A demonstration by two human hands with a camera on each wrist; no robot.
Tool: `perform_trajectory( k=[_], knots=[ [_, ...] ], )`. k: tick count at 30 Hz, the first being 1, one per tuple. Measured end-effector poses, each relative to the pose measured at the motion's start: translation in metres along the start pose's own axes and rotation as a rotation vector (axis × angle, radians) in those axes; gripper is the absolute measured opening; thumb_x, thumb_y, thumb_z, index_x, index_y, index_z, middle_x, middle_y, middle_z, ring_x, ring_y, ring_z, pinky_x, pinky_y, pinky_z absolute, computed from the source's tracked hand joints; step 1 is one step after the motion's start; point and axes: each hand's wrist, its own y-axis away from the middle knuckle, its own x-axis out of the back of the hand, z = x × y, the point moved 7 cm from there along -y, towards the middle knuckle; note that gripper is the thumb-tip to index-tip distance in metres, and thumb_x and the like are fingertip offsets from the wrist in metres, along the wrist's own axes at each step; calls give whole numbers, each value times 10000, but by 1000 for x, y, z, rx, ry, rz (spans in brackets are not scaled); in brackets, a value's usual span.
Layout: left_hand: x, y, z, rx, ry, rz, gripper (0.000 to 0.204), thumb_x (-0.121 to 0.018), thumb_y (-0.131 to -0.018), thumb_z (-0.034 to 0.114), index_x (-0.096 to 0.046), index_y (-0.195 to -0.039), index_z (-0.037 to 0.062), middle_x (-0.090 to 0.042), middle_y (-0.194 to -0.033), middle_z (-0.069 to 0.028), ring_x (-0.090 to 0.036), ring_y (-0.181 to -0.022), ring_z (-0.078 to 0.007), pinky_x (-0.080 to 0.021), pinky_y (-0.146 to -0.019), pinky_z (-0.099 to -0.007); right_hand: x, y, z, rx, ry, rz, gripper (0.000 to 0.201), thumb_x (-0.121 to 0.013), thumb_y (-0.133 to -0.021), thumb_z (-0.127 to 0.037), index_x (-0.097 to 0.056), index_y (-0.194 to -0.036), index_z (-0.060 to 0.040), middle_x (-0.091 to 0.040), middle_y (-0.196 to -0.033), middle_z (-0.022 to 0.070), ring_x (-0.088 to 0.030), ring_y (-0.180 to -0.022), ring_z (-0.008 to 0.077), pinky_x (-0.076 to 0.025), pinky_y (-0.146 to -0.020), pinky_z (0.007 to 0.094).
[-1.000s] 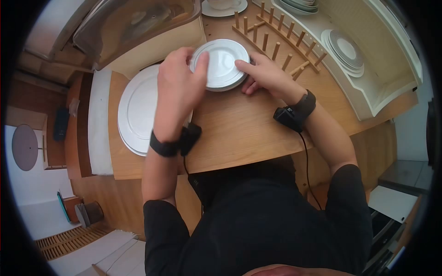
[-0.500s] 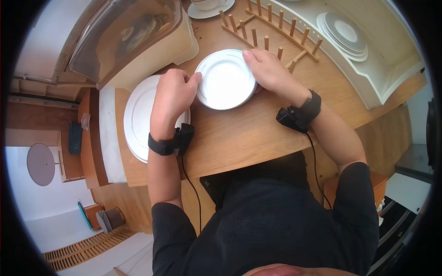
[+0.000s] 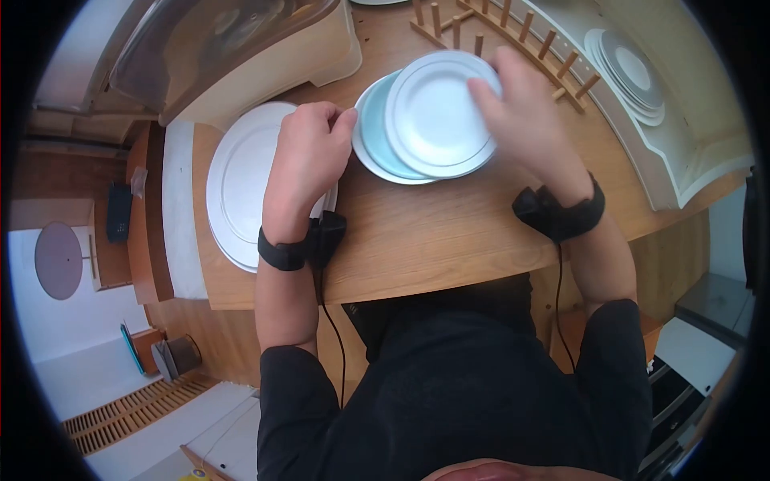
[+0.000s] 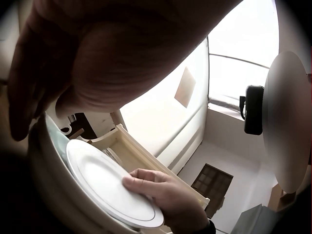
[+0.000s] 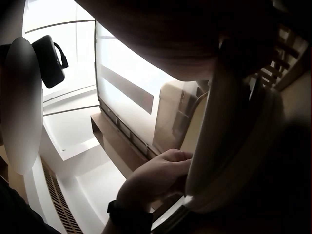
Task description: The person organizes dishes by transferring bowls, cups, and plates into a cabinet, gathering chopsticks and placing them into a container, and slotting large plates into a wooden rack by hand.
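My right hand [image 3: 525, 112] has its fingers curled over the far edge of the small white plate [image 3: 437, 112], thumb on the plate's face, pinching the rim; the left wrist view shows that thumb lying across the plate [image 4: 105, 187]. The plate sits tilted, raised off the stack under it and shifted toward my right hand. Just below it, the pale blue plate [image 3: 377, 132] shows as a crescent on the side nearer my left hand, with a white plate rim [image 3: 365, 156] under that, resting on the wooden surface [image 3: 433, 232].

My left hand [image 3: 309, 156] is curled, fingertips pressed together against the stack's edge on its side; I cannot tell whether it actually grips the rim or only steadies it. Under its wrist and beyond it lies the large white plate [image 3: 241, 184], flat on the surface.

Just past my right hand's fingers stands the wooden peg rack [image 3: 513, 32]. Farther out on that side, a white tray [image 3: 690, 152] holds a pile of ribbed plates [image 3: 630, 72]. Beyond my left hand sits a cream container with a clear lid [image 3: 241, 48].
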Motion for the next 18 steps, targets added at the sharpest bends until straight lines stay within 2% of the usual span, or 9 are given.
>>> perform_trajectory(
  k=[1, 2, 4, 5, 9, 11, 14, 16, 18],
  knots=[
    [-1, -1, 2, -52, -9, -4, 313, -637, -966, 198, -717, -946, -103, -689, -730, -173, -663, -653, -250, -525, -653, -354, 3, -2, 3, 156, -12, 71, 272, -643, -946, -180, -579, -1010, 76, -688, -848, 233, -681, -706, 358, -559, -653, 434],
    [-2, 0, 2, -95, -15, -5, 299, -641, -981, 193, -718, -955, -95, -674, -675, -92, -622, -565, -141, -507, -566, -296, 1, -5, 1, 164, -16, 49, 272, -643, -946, -180, -579, -1010, 76, -688, -848, 233, -681, -706, 358, -559, -653, 434],
    [-5, 3, 7, -81, -16, -10, 292, -674, -958, 196, -717, -964, -93, -675, -678, -95, -625, -566, -143, -512, -568, -300, 10, -11, 21, -146, -716, 101, 255, -596, -1017, -195, -559, -1102, 42, -684, -826, 134, -642, -609, 166, -516, -504, 302],
    [-6, 5, 12, -99, -35, -25, 289, -689, -945, 196, -715, -953, -91, -673, -677, -97, -629, -566, -147, -515, -568, -303, 17, -8, 13, -209, -790, 106, 261, -557, -1057, -215, -531, -1166, 21, -658, -809, 59, -573, -580, 39, -450, -446, 198],
    [-11, 0, 9, -87, -100, -46, 270, -724, -915, 188, -708, -946, -79, -671, -680, -92, -639, -568, -144, -517, -551, -301, 22, -6, 15, -215, -813, 167, 244, -565, -1054, -204, -560, -1175, 7, -684, -845, 32, -585, -588, 18, -385, -416, 177],
    [-11, -1, 6, -42, -17, -78, 254, -710, -925, 178, -705, -959, -74, -670, -682, -86, -642, -570, -139, -514, -542, -295, 14, -5, 15, -212, -660, 39, 264, -577, -1038, -206, -548, -1141, 35, -657, -799, 65, -585, -570, 63, -459, -446, 224],
    [-10, 1, 6, 34, 87, -111, 237, -668, -941, 151, -699, -984, -79, -691, -717, -118, -669, -583, -164, -532, -561, -314, -2, 1, 11, -259, -562, -68, 256, -575, -1032, -202, -561, -1126, 35, -651, -788, 64, -593, -567, 66, -454, -443, 216],
    [-7, 2, 5, 66, 111, -112, 237, -640, -945, 134, -696, -996, -90, -713, -750, -156, -693, -593, -193, -552, -589, -338, -8, 2, 17, -300, -453, -93, 286, -582, -1013, -204, -575, -1114, 64, -667, -816, 113, -643, -635, 136, -517, -529, 290],
    [-6, 3, 3, 86, 193, -136, 232, -590, -962, 101, -693, -1030, -96, -714, -749, -136, -694, -606, -174, -552, -575, -320, -16, -1, 21, -205, -265, -122, 332, -596, -987, -210, -587, -1115, 96, -696, -899, 194, -697, -768, 240, -561, -685, 383]
  ],
)
